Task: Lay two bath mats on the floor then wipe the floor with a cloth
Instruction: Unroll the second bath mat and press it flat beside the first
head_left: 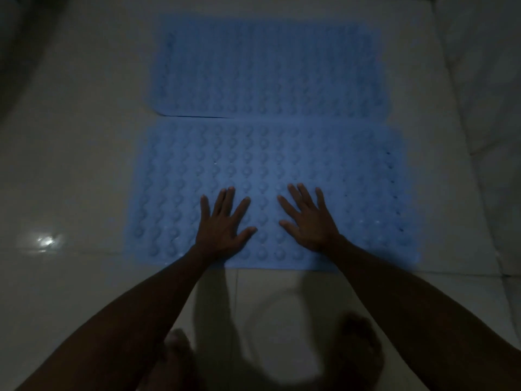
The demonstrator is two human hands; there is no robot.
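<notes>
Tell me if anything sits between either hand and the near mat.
Nothing visible. The left hand and right hand both lie flat, fingers spread, directly on the near mat.

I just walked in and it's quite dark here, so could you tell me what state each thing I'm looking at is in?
Near blue bath mat: spread flat on the floor, both hands on it.
Far blue bath mat: spread flat, its near edge meeting the near mat.
Left hand: open, fingers spread, pressing the near mat.
Right hand: open, fingers spread, pressing the near mat.
Tiled floor: glossy, reflecting light.
</notes>
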